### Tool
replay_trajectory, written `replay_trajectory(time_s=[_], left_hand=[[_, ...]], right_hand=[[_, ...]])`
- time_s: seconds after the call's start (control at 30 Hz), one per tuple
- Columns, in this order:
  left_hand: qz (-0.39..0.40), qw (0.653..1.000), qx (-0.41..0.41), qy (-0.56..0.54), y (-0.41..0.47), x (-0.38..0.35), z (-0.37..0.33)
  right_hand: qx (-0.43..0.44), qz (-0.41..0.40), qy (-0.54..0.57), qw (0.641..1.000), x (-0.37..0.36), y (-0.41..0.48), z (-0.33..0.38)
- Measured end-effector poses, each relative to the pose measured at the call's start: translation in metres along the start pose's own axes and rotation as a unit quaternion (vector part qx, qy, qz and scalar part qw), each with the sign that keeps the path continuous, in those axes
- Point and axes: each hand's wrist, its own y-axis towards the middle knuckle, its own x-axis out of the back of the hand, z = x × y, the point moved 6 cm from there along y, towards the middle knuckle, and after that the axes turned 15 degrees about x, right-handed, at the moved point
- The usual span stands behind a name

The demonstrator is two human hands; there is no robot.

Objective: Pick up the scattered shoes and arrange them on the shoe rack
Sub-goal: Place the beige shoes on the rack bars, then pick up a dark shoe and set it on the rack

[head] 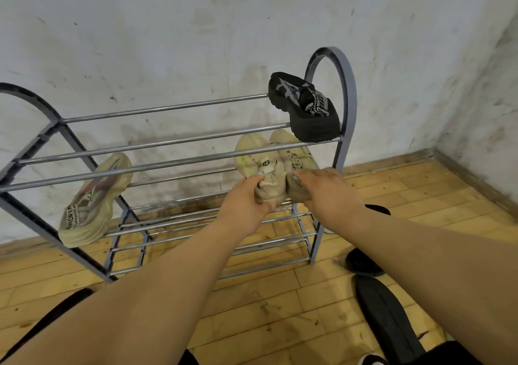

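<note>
sneakers (pixel 262 155), beige pair, centre frame on middle rails of rack (pixel 168 146). left hand (pixel 246 204) clamped round one heel, right hand (pixel 328 193) curled over the other. risk: heels slip between thin rails on release, pair drops.

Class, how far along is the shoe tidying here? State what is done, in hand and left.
Done: a black sandal sits on the shoe rack's top tier; one beige sneaker leans at its left. In hand: the left hand and right hand hold the beige pair on a middle tier. Left: dark shoes lie on the floor at right.
</note>
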Motion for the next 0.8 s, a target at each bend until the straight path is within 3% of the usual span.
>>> replay_trajectory(time_s=[0.2,0.3,0.4,0.5,0.6,0.8], left_hand=[[0.022,0.999,-0.010,0.042,-0.007,-0.006,-0.001],[-0.035,0.995,0.015,0.089,-0.023,0.001,-0.006],[-0.074,0.993,-0.025,0.083,-0.059,0.009,-0.033],[0.030,0.991,-0.113,0.071,-0.090,-0.009,-0.061],[0.165,0.971,-0.135,0.111,-0.110,-0.050,-0.086],[0.278,0.926,-0.165,0.198,-0.131,-0.156,-0.127]], right_hand=[[0.018,0.014,0.010,1.000,0.009,0.000,0.002],[0.043,0.027,0.061,0.997,0.032,-0.006,0.004],[0.039,0.130,0.094,0.986,0.053,-0.031,-0.002],[-0.026,0.205,0.112,0.972,0.058,-0.091,-0.031],[-0.152,0.235,0.167,0.945,0.034,-0.173,-0.075],[-0.347,0.238,0.269,0.867,-0.071,-0.312,-0.120]])
